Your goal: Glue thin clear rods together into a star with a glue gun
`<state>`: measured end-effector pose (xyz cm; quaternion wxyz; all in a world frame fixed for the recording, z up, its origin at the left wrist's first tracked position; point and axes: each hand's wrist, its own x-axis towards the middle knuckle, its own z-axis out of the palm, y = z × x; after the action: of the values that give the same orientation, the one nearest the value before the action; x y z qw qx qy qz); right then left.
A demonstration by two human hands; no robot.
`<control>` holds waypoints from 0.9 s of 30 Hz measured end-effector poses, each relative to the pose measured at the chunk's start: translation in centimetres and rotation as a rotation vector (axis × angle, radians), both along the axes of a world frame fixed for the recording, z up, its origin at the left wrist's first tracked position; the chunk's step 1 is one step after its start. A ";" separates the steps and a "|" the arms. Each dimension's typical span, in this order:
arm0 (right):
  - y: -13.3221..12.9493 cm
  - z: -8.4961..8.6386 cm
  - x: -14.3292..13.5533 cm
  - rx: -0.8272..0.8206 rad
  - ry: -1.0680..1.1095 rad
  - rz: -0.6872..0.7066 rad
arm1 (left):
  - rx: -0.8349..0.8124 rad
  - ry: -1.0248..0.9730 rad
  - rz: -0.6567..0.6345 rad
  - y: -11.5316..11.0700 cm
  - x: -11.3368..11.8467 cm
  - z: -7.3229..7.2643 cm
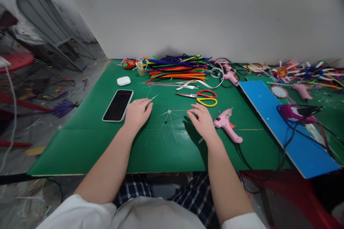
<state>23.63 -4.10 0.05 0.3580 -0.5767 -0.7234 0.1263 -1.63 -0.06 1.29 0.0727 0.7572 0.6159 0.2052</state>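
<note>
Right now your hands are low over the green table (88,150), one on each side of a spoked wire star (169,111), which lies on the tabletop between them. Your right hand (201,118) has its thumb and fingers curved close together at the end of one spoke; you can't tell from this view whether they pinch it. Your left hand (136,112) has its fingers bent with a narrow gap to the thumb, near a short thin wire (155,96), and whether it grips that wire is unclear. Just beside your left hand you have the phone (118,105), with a white case (123,81) beyond it. Past the star lie the scissors (197,95), loose wires (172,85) and a pile of coloured pipe cleaners (178,68). The pink glue gun (227,125) lies just right of your right hand, and farther right is the blue board (285,125)
</note>
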 end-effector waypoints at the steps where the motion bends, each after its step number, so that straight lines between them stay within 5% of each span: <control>1: 0.0 0.0 0.0 -0.005 0.004 0.002 | -0.002 -0.080 -0.047 -0.2 0.1 0.2; 5: 0.1 -0.1 0.2 -0.015 -0.005 0.013 | -0.299 -0.369 -0.261 -0.8 0.5 1.1; 10: 0.2 -0.5 0.2 -0.025 -0.061 0.046 | -0.553 -0.503 -0.394 -0.8 0.4 1.5; 21: -0.4 0.6 -0.3 0.055 -0.028 0.014 | -0.534 -0.524 -0.375 -1.0 0.9 1.5; 27: -0.8 1.3 -0.8 -0.045 -0.002 0.168 | -0.519 -0.563 -0.387 -1.1 1.2 0.9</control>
<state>22.86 -4.87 1.31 0.3323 -0.5219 -0.7667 0.1716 -0.42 -1.18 2.17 0.4634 0.7298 0.4497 0.2246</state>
